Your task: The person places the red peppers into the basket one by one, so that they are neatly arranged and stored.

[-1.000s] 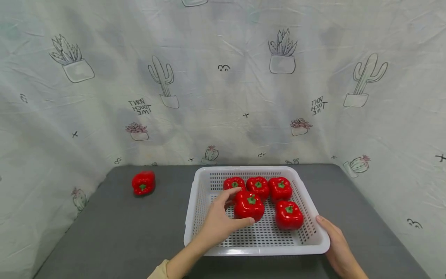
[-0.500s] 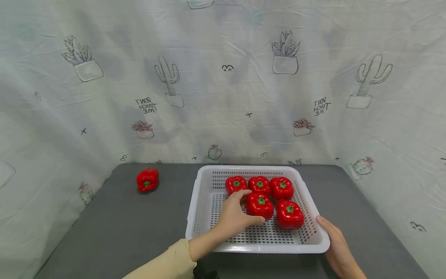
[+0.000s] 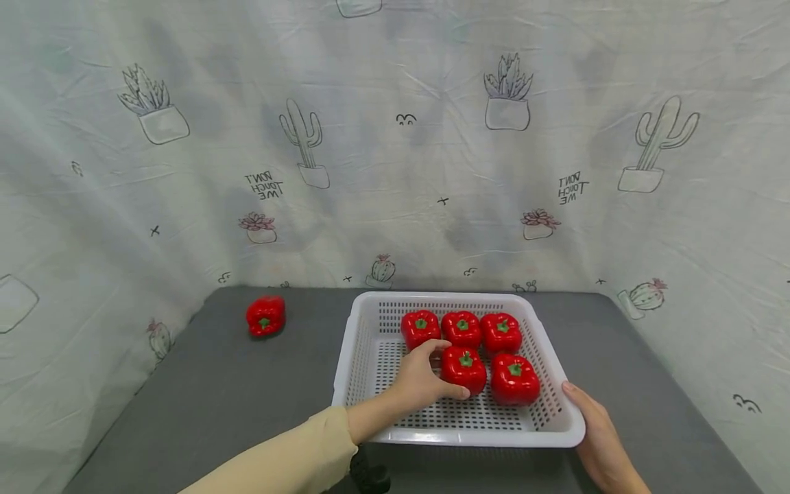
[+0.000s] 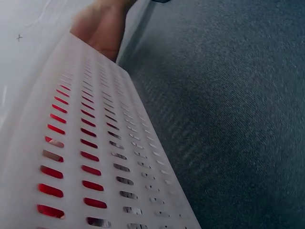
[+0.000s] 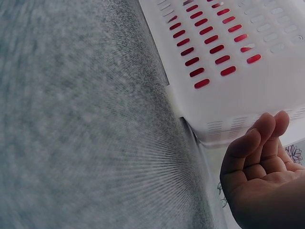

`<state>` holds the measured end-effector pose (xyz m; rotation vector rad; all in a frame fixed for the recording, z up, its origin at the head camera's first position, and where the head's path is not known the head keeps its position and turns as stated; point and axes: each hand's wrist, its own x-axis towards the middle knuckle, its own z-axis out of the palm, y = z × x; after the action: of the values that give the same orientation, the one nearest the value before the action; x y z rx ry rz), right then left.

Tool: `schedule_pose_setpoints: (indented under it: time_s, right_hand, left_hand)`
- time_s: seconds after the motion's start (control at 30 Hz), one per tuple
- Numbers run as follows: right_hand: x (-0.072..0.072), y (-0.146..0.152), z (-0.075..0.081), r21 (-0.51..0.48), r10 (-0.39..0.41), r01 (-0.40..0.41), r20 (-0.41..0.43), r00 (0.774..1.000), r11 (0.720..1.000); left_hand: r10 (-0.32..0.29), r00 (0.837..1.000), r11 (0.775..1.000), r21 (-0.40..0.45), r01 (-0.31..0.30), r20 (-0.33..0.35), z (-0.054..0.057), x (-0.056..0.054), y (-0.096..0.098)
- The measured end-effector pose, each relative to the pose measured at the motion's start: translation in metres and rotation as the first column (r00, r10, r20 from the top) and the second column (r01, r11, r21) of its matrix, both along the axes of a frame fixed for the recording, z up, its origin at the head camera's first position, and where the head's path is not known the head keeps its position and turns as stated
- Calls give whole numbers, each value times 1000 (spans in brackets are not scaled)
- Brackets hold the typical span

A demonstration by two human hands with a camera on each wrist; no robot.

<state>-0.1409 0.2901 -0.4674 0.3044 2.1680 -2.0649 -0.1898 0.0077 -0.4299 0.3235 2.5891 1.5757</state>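
Note:
My left hand (image 3: 426, 377) spans the left side of a red bell pepper (image 3: 464, 369) at the front middle of a white slotted plastic basket (image 3: 352, 363), thumb and fingers around it. Another red bell pepper (image 3: 514, 379) sits close to its right, and a row of three, led by a pepper (image 3: 421, 328) on the left, stands behind. My right hand (image 3: 599, 436) grips the basket's front right corner, its thumb on the rim. Curled fingers of it show against the outer wall in the right wrist view. The left wrist view shows the basket's slotted side.
One more red bell pepper (image 3: 266, 316) lies on its side on the grey tabletop (image 3: 228, 391), left of the basket. A pale curtain (image 3: 370, 158) with cactus drawings hangs behind and at both sides of the table.
My left hand has moved right and slightly down with the bell pepper, from above the basket's middle to beside the front right pepper. The right hand keeps its place on the corner.

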Motion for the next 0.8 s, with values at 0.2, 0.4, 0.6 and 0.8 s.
schedule_pose_setpoints:
  time_s: [0.2,0.4,0.6,0.8]
  right_hand:
    - [1,0,-1,8,17,-17,-8,1000,1000]
    - [0,0,0,3,7,-6,-9,1000,1000]
    - [1,0,0,22,9,-9,0,1000,1000]
    - [1,-1,0,25,14,-14,2,1000,1000]
  left_hand:
    - [-19,1000,1000,-4,19,13,-3,-1,3]
    - [-26,999,1000,-5,27,37,-2,-1,5]
    - [-33,998,999,-32,35,57,-2,1,7]
    - [-51,998,995,-84,52,21,2,4,4]
